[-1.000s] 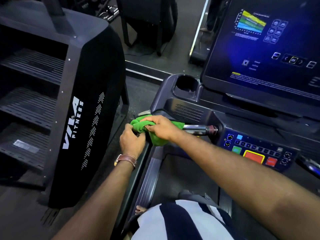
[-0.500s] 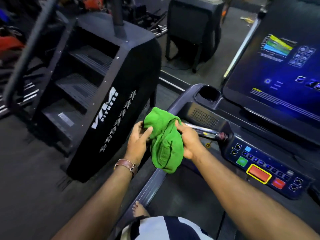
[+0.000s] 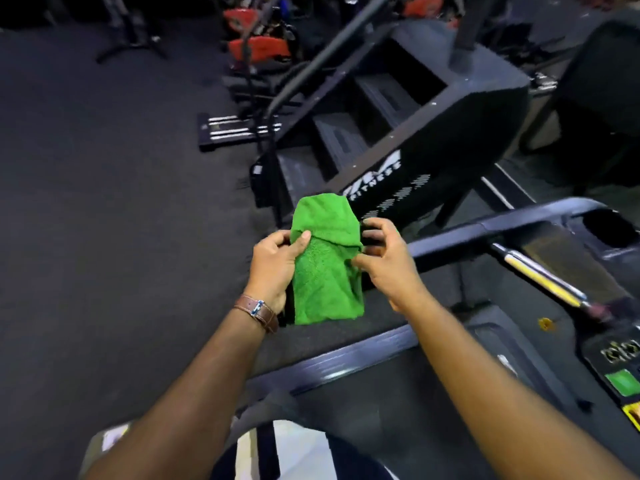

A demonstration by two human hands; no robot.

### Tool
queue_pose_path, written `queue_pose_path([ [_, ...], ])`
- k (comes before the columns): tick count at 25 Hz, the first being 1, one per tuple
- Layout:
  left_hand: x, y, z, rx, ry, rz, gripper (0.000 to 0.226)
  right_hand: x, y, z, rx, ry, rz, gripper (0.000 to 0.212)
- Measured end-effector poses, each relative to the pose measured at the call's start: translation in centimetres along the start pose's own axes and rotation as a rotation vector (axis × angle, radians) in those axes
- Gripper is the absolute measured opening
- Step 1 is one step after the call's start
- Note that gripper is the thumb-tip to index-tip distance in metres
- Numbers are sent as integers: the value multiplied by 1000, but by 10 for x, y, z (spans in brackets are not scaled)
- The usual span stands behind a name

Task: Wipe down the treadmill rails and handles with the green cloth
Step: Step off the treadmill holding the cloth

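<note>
Head view: you hold the green cloth in the air between both hands, clear of the treadmill, over the dark floor just left of the side rail. Your left hand carries it: thumb pressed across the front face, the other fingers hidden behind the fabric. Your right hand pinches the cloth's right edge between thumb and forefinger, the remaining fingers spread and loosely curled.

The cloth is folded into a long pad. Its long axis runs away from you, upward in the frame, with a folded-over flap at the far end and the loose open edge toward your wrists.

Risks, as judged from this position:
- The hold is light on the right side. Release that pinch before the left hand has a full grip and the pad is likely to unfold or drop to the floor, picking up grit.
- The handle and the control panel lie close together on your right. A trailing corner could brush the buttons.
- The frame is motion-blurred. Turning this quickly, you may miss parts of the rail.
</note>
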State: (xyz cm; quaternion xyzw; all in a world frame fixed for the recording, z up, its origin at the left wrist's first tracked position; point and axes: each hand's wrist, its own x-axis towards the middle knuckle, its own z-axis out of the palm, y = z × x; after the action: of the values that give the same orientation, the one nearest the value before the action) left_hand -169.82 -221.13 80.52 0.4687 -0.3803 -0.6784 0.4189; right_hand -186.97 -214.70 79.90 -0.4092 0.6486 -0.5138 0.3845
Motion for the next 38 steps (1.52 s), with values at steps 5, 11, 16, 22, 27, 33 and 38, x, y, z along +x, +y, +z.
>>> queue_pose_path([
  [5, -49, 39, -112, -106, 107, 193, 25, -23, -27, 131, -135, -337, -283, 94],
  [11, -112, 58, -270, 101, 518, 300, 15, -39, -62, 268, -76, -573, -251, 53],
  [16, -176, 19, -408, 538, 1021, 141, 15, -72, -98, 380, -460, -536, -567, 46],
  [22, -239, 17, -484, 557, 1189, 93, 12, -107, -98, 491, -490, -748, -646, 44],
  [27, -276, 17, -524, 522, 1391, 56, 16, -130, -103, 566, -465, -975, -668, 36],
  [33, -333, 20, -555, 543, 1656, -34, 34, -180, -125, 675, -396, -1243, -775, 49],
  [38, -398, 16, -578, 506, 1920, -101, 36, -269, -138, 753, -317, -1513, -920, 47],
])
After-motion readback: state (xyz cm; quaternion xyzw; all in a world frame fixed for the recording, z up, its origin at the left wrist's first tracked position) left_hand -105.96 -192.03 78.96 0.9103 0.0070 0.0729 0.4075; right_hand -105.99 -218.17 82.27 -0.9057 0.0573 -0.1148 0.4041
